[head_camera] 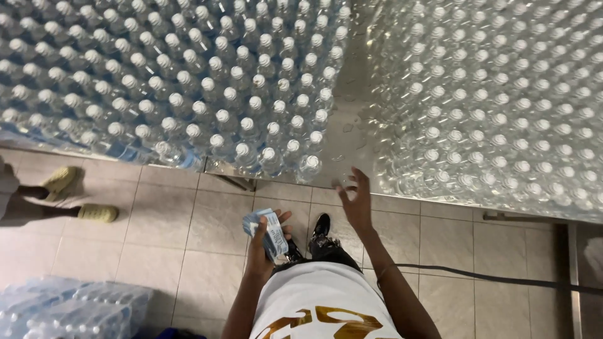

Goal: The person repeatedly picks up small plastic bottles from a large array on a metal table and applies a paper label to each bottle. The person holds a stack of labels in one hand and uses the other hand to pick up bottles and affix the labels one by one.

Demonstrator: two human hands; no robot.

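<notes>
Steel table [352,135] — clear ribbed bottles [251,94], L hand [260,242]

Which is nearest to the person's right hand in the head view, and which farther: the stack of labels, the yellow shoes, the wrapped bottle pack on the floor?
From the right hand:
1. Stack of labels, held in the left hand, just to its left.
2. Yellow shoes, another person's, far left on the tiles.
3. Wrapped bottle pack, bottom left corner.
</notes>
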